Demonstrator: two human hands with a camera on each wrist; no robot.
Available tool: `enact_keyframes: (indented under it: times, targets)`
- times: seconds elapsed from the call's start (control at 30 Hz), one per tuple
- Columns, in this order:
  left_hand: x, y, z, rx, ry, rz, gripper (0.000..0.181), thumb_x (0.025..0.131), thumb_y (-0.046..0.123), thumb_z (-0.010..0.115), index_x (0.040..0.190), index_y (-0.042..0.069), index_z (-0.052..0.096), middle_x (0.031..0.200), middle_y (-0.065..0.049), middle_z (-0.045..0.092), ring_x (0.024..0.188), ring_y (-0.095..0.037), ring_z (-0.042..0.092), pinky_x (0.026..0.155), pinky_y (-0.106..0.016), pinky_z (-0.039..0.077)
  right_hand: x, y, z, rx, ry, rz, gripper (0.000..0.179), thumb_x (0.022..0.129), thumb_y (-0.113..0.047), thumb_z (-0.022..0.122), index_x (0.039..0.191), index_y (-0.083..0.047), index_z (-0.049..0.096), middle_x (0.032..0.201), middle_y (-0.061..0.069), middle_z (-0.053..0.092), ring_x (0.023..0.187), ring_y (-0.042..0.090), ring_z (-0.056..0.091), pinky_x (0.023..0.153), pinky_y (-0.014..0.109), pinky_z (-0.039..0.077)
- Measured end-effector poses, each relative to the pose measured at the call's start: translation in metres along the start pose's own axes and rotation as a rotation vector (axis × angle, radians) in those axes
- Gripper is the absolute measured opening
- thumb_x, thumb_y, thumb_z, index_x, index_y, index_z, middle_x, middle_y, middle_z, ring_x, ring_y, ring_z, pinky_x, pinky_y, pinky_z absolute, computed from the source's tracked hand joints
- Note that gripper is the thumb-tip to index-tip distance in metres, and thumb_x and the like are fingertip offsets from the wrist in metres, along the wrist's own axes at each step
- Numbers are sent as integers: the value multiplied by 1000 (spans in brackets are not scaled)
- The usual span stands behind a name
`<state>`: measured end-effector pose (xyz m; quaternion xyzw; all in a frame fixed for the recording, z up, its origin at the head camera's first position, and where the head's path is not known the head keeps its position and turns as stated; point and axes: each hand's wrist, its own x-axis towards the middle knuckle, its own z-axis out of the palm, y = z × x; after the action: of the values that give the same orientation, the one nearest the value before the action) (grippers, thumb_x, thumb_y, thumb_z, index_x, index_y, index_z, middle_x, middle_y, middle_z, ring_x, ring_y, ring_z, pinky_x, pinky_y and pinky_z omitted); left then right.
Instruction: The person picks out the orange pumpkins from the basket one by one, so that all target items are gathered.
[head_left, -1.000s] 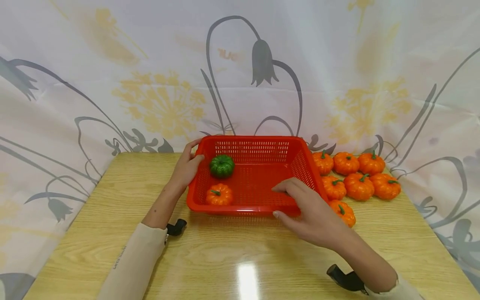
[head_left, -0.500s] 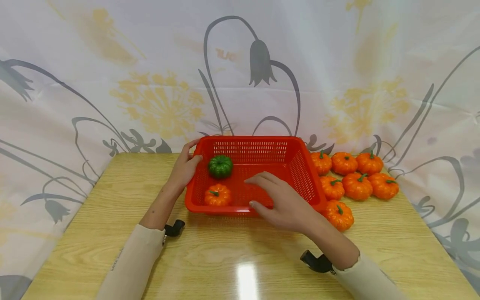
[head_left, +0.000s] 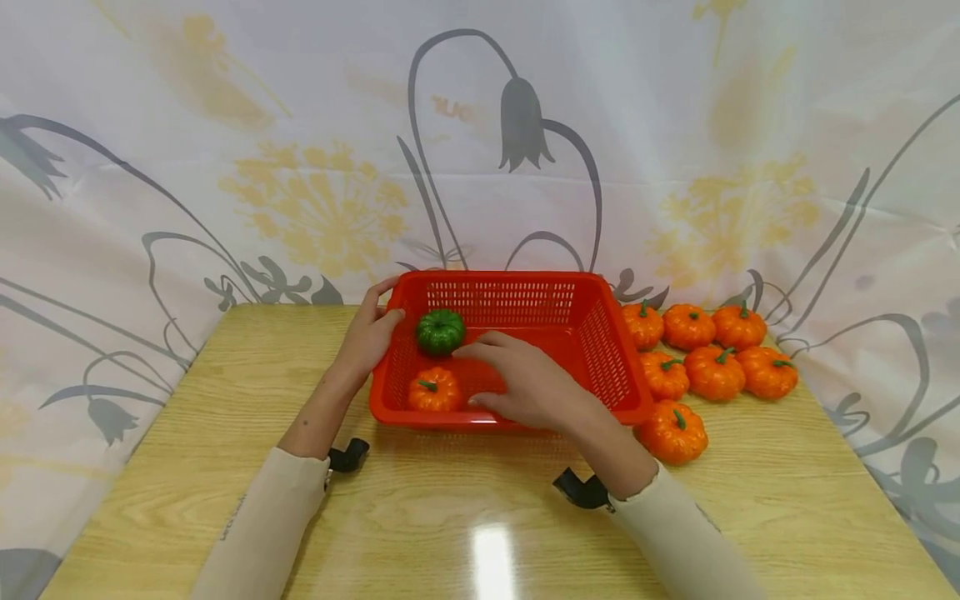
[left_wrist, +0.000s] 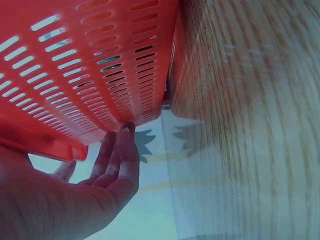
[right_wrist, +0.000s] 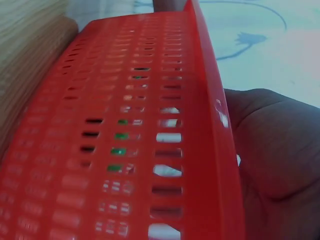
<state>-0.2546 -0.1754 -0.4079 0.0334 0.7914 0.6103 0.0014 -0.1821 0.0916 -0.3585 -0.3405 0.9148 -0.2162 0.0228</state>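
A red plastic basket (head_left: 525, 350) with slotted walls stands on the table. My left hand (head_left: 367, 343) grips its left rim, thumb over the top; in the left wrist view the fingers (left_wrist: 122, 160) curl up against the outer wall. Inside, at the left, lie a green pumpkin (head_left: 440, 332) and, nearer me, a small orange pumpkin (head_left: 434, 390). My right hand (head_left: 525, 379) reaches over the front rim into the basket, thumb and fingers spread apart just right of the orange pumpkin, holding nothing. In the right wrist view the basket's wall (right_wrist: 150, 125) hides most of the fingers.
Several orange pumpkins (head_left: 715, 373) sit grouped on the table right of the basket, one (head_left: 675, 433) close to its front right corner. A flower-patterned cloth (head_left: 315, 125) hangs right behind the wooden table (head_left: 420, 525).
My right hand has moved left across the basket, from its right side to beside the orange pumpkin inside. The left hand, the basket and the pumpkins have stayed in place.
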Motion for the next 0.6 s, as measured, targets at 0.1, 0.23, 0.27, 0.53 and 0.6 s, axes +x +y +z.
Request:
enact_keyframes:
  times: [0.1,0.23,0.27,0.53,0.6]
  targets:
    - [0,0,0,6,1,-1,60,109,20,47,167,25,33,128,-30,58,108,-45,69,78,-35,63,10,-4,3,5,-38,-1,58,92,-24,85,146,-17,65,141,3,63,128,22,60,111,42,51]
    - [0,0,0,12,0,-3,59,109,21,47,167,26,33,129,-30,58,108,-44,69,79,-34,63,21,-10,6,-2,-95,-8,57,92,-22,85,145,-16,65,147,4,60,135,23,57,115,43,47]
    - [0,0,-1,11,-1,-4,59,109,21,47,167,26,33,129,-29,57,109,-44,69,79,-34,63,24,-11,7,-4,-108,-11,57,92,-22,84,145,-15,65,149,4,59,137,24,55,116,43,46]
    - [-3,2,-1,2,-13,-12,59,110,22,47,167,28,32,131,-28,57,112,-44,68,84,-40,63,47,-18,11,-71,-168,3,58,90,-27,87,142,-14,68,144,3,64,136,24,56,119,41,43]
    - [-3,2,-1,4,-14,-10,59,110,22,47,167,28,32,131,-28,58,112,-44,68,84,-39,62,51,-21,13,-67,-184,14,59,88,-27,88,142,-13,68,142,4,65,134,24,57,118,41,44]
